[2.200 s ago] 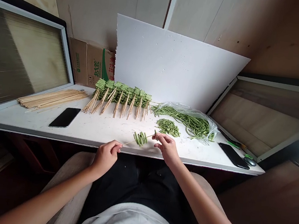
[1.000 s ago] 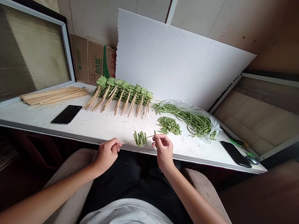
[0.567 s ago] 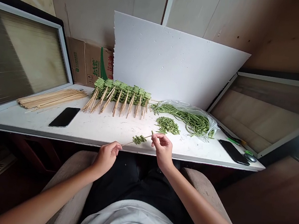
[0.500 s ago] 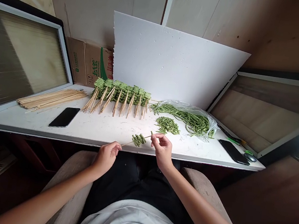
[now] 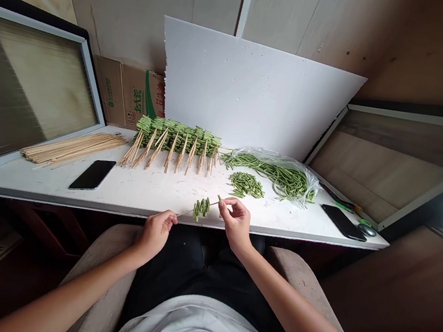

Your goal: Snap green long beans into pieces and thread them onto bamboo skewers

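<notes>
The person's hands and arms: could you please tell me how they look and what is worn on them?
The left hand and right hand are bare, with no gloves, rings or watch visible. The left forearm and right forearm are uncovered to the picture's edge; no sleeve shows. The shirt is white.

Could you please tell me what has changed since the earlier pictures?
The left hand still pinches the bamboo skewer by one end and has twirled it: the threaded bean pieces lay flat half a second ago and now stand upright again. The right hand still holds a cut bean piece at the other end. Nothing was picked up or let go. The finished skewers, bare sticks and phone lie as before.
</notes>
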Demonstrator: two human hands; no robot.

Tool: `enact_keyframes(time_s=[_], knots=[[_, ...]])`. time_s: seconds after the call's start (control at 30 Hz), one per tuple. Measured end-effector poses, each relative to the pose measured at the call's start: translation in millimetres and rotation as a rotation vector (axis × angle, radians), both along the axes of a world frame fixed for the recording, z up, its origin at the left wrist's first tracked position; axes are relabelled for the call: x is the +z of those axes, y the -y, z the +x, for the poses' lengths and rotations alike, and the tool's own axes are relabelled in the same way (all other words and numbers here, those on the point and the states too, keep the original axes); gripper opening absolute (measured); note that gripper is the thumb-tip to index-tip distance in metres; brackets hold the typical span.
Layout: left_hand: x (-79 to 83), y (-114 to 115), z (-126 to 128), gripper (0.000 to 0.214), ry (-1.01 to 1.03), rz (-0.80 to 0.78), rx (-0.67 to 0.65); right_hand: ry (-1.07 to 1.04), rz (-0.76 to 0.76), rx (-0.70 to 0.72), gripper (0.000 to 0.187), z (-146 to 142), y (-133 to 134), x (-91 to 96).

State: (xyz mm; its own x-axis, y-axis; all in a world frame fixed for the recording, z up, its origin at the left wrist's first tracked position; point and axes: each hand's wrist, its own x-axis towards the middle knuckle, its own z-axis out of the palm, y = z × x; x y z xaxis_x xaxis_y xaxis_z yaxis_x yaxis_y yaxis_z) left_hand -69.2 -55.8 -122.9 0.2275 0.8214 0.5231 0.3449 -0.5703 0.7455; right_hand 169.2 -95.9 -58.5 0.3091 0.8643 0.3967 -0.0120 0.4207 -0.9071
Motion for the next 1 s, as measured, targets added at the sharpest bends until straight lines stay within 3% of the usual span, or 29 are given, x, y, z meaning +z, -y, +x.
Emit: enact_keyframes(time_s=[0.33, 1.0], knots=[[9.4, 6.7, 6.7, 0.027, -0.070, 0.089, -0.023, 0.033, -0.090, -0.095, 0.037, 13.1, -4.7, 13.5], [4.2, 2.6, 3.7, 0.027, -0.057, 0.044, -0.037, 0.049, -0.009, 0.007, 0.029, -3.9, 0.2, -3.2]])
